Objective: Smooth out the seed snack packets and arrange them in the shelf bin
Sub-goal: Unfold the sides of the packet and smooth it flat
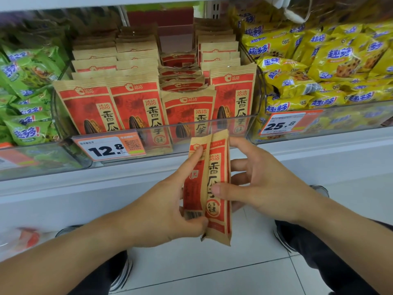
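Two packets stand upright between my hands, held face to back just below the front wall of the bin. My left hand grips the near one, forefinger stretched up along its face and thumb curled under the barcode end. My right hand pinches the other, thumb pressed on its printed front and fingers spread behind it. Inside the bin, more of the same red-and-tan packets stand in four rows, fronts toward me; the third row from the left sits lower than its neighbours, and its packets lean back unevenly. On the bin's front, at its left end, hangs a price tag reading 12.8. Left of the bin lie green bags; right of it, yellow bags fill another clear bin with a tag reading 25.8. Below the bin runs the white shelf edge, and beneath my arms I see my knees and the tiled floor.
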The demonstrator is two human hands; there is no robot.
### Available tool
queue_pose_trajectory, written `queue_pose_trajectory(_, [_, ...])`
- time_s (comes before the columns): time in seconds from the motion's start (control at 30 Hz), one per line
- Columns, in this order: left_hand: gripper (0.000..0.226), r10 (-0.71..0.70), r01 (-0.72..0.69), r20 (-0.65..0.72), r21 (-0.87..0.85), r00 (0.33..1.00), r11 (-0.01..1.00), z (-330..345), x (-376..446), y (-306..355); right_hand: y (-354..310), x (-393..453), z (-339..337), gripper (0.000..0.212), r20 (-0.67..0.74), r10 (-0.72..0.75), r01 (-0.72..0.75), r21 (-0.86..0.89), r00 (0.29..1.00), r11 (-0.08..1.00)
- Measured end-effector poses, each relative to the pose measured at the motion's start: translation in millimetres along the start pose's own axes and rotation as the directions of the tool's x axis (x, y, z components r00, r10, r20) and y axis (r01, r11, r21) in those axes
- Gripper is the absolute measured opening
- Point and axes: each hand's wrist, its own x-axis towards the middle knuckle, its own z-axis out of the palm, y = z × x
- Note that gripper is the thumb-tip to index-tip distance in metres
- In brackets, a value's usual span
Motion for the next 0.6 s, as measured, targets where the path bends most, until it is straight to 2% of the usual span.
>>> queue_pose_trajectory(0.33, [0.111, 0.067, -0.069, -0.024, -0.111, 0.997, 0.991, 6, -4, 10, 3, -2, 2, 0.068, 0.012, -0.062, 0.061, 0.042, 0.998, 0.997])
queue_pose_trajectory(0.5, [0.102, 0.118, -0.117, -0.079, 0.017, 0.99, 0.993, 5, -4, 17, 10, 3, 11, 0.061, -0.044, -0.109, 0.11, 0.039, 0.993, 0.993])
queue_pose_trajectory(0.6, [0.086, 0.118, -0.112, -0.105, 0.064, 0.987, 0.992, -1, -5, 15, 13, 6, 8, 0.049, -0.082, -0.189, 0.191, 0.017, 0.979, 0.981])
